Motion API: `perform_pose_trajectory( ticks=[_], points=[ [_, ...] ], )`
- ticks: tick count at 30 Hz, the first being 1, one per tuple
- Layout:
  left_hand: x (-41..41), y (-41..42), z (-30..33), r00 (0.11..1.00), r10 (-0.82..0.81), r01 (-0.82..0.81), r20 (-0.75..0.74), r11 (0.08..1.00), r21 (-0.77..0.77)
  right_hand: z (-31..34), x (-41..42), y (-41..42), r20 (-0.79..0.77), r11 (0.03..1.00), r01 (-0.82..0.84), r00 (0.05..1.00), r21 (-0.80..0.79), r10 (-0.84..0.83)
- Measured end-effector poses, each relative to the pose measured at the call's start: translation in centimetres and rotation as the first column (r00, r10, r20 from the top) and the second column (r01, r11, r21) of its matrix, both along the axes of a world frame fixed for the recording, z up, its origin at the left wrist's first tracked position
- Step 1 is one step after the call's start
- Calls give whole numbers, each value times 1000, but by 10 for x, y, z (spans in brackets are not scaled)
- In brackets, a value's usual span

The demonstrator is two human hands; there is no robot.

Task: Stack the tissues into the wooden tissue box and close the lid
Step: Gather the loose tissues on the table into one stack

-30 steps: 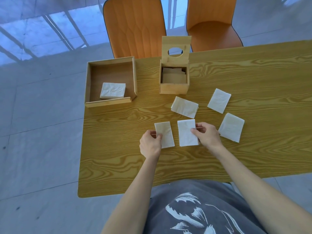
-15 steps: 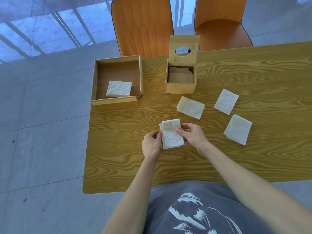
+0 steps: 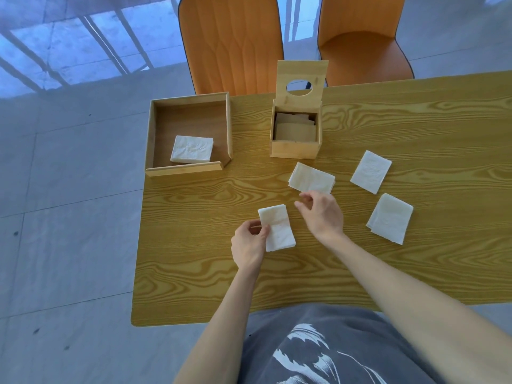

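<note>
The wooden tissue box (image 3: 294,151) stands at the table's far side with its lid (image 3: 302,79) tipped up; the lid has a round hole. Tissues lie inside the box. My left hand (image 3: 249,243) pinches the left edge of a small stack of folded tissues (image 3: 278,228) lying on the table. My right hand (image 3: 322,214) hovers just right of that stack, fingers apart and empty, close to another folded tissue (image 3: 311,178). Two more folded tissues (image 3: 371,171) (image 3: 390,218) lie further right.
A shallow wooden tray (image 3: 155,134) at the table's (image 3: 388,261) far left corner holds a folded tissue pile (image 3: 192,149). Two orange chairs (image 3: 232,42) (image 3: 360,37) stand behind the table. The table's left edge drops to a tiled floor.
My right hand laid its tissue on top of the one by my left hand, then let go and moved up and right toward the tissue near the box.
</note>
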State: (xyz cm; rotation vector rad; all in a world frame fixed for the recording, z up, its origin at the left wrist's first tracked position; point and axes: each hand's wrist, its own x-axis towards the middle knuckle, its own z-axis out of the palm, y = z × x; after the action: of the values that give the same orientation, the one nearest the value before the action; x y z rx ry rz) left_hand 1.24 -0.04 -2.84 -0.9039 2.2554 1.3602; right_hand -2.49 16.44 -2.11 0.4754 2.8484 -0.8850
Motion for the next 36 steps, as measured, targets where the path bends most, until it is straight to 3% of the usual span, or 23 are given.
perform_pose_trajectory(
  ticks=[5, 9, 14, 21, 31, 33, 36],
  points=[
    [-4, 2, 1, 1000, 18, -18, 6, 1000, -7, 8, -45, 26, -14, 985, -12, 1000, 170, 15],
    [-5, 3, 1, 1000, 25, -25, 9, 1000, -10, 7, -65, 35, 78, 956, -91, 994, 279, 72],
    [-6, 3, 2, 1000, 9, -9, 19, 1000, -12, 4, -66, 35, 215, 926, -143, 974, 348, 70],
    [-5, 2, 4, 1000, 1, -1, 22, 1000, -10, 4, -52, 40, 270, 940, -114, 963, 320, 25],
    [-2, 0, 6, 1000, 2, -3, 17, 1000, 19, 2, -11, 54, 164, 988, 130, 980, -81, -115],
    [-1, 0, 6, 1000, 7, -8, 19, 999, 35, 2, -3, 55, 163, 949, 212, 971, -231, -177],
    [-1, -1, 5, 1000, 19, -21, 23, 999, 49, 4, 9, 49, 233, 796, 340, 939, -501, -254]
  ],
)
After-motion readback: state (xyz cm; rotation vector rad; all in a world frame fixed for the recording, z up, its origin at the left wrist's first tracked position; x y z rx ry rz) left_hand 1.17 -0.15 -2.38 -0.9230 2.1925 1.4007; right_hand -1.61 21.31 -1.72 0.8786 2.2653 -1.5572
